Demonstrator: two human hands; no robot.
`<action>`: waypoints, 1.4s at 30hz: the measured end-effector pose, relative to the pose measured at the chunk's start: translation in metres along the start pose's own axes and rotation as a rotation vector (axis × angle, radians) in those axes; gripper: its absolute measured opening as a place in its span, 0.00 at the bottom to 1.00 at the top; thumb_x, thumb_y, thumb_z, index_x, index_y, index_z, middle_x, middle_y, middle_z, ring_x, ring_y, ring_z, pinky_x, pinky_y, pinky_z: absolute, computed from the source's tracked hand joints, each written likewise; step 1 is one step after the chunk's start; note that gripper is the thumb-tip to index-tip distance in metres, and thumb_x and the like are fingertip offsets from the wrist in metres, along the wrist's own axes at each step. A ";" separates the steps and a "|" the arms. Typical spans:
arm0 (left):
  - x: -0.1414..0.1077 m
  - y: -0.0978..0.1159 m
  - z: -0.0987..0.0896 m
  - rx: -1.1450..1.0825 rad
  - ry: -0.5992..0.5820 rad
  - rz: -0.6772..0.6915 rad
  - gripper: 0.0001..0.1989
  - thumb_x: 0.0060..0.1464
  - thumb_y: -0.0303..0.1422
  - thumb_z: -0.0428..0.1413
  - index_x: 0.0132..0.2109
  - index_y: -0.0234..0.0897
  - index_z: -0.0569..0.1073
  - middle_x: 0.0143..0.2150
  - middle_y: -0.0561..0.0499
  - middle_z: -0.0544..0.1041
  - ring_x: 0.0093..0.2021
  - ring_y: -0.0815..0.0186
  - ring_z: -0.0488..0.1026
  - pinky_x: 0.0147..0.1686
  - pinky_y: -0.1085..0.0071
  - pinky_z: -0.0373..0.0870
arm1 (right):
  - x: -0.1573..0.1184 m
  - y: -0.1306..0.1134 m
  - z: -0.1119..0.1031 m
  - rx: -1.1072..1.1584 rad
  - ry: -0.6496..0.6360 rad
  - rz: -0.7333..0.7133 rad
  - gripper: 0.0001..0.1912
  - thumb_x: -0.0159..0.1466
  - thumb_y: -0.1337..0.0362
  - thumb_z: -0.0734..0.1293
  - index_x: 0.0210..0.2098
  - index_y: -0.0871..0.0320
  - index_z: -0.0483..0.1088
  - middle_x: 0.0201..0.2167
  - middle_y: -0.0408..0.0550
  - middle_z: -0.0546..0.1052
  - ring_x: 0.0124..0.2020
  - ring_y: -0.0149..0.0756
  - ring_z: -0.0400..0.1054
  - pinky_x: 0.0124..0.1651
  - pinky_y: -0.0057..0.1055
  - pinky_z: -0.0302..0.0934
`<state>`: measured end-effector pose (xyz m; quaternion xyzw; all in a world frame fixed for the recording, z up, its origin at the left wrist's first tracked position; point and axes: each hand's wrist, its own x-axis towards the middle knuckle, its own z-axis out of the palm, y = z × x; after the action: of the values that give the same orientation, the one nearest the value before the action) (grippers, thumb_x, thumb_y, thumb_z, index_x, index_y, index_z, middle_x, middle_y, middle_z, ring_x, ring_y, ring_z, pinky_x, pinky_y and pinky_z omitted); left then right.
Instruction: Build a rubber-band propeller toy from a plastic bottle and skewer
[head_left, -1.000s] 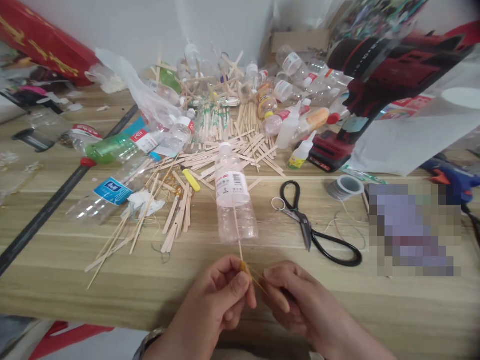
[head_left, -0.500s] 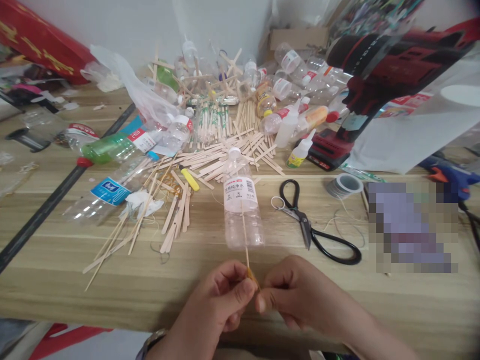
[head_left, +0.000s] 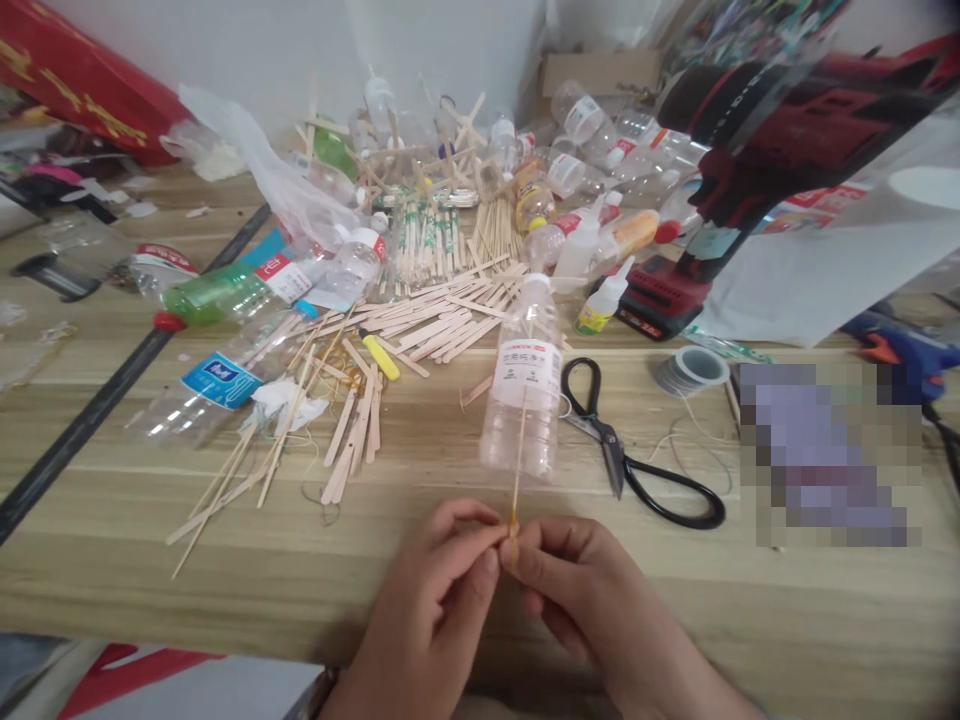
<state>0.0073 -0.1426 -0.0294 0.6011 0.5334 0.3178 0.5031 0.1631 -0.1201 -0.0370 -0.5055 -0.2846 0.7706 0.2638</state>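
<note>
A clear plastic bottle (head_left: pixel 519 440) with a white label and white cap points away from me above the table. A thin wooden stick (head_left: pixel 519 470) runs along it and sticks out from its base toward my hands. A yellowish rubber band (head_left: pixel 513 522) is around the stick's near end. My right hand (head_left: pixel 574 580) pinches the stick's end between thumb and forefinger. Meeting it from the other side, my left hand (head_left: pixel 450 585) has thumb and fingertips closed at the rubber band; the exact grip is partly hidden. Black-handled scissors (head_left: pixel 611 450) lie right of the bottle.
Flat wooden sticks (head_left: pixel 442 325) lie heaped beyond the bottle, with several plastic bottles behind. A red and black cordless drill (head_left: pixel 742 160) stands at the right, near a glue bottle (head_left: pixel 600 305) and a spool (head_left: pixel 694 370). A yellow cutter (head_left: pixel 380 355) lies left.
The bottle and stick have shifted right and slightly away from me. My right hand has moved up onto the stick's end, and the left fingertips have moved to the band.
</note>
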 end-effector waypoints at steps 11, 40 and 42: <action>0.003 0.010 -0.002 -0.110 0.054 -0.193 0.09 0.54 0.34 0.53 0.27 0.40 0.65 0.26 0.55 0.64 0.26 0.68 0.62 0.28 0.73 0.62 | -0.007 0.004 0.013 0.218 0.019 -0.145 0.23 0.49 0.49 0.77 0.19 0.59 0.65 0.14 0.34 0.61 0.15 0.20 0.45 0.18 0.22 0.40; 0.016 0.015 -0.009 0.826 0.323 0.290 0.13 0.54 0.22 0.51 0.33 0.41 0.79 0.34 0.47 0.78 0.32 0.62 0.72 0.32 0.68 0.64 | 0.004 0.016 0.012 0.176 -0.068 -0.310 0.19 0.57 0.50 0.73 0.25 0.57 0.67 0.18 0.35 0.60 0.20 0.25 0.49 0.23 0.24 0.45; 0.020 0.018 -0.011 0.840 0.194 0.192 0.11 0.53 0.23 0.53 0.30 0.40 0.78 0.28 0.49 0.78 0.33 0.60 0.72 0.31 0.68 0.61 | 0.004 0.017 0.011 0.094 -0.062 -0.340 0.19 0.58 0.50 0.72 0.24 0.58 0.67 0.18 0.35 0.59 0.21 0.25 0.48 0.23 0.25 0.45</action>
<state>0.0072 -0.1192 -0.0124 0.7676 0.6029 0.1735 0.1307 0.1496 -0.1309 -0.0485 -0.4131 -0.3378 0.7426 0.4048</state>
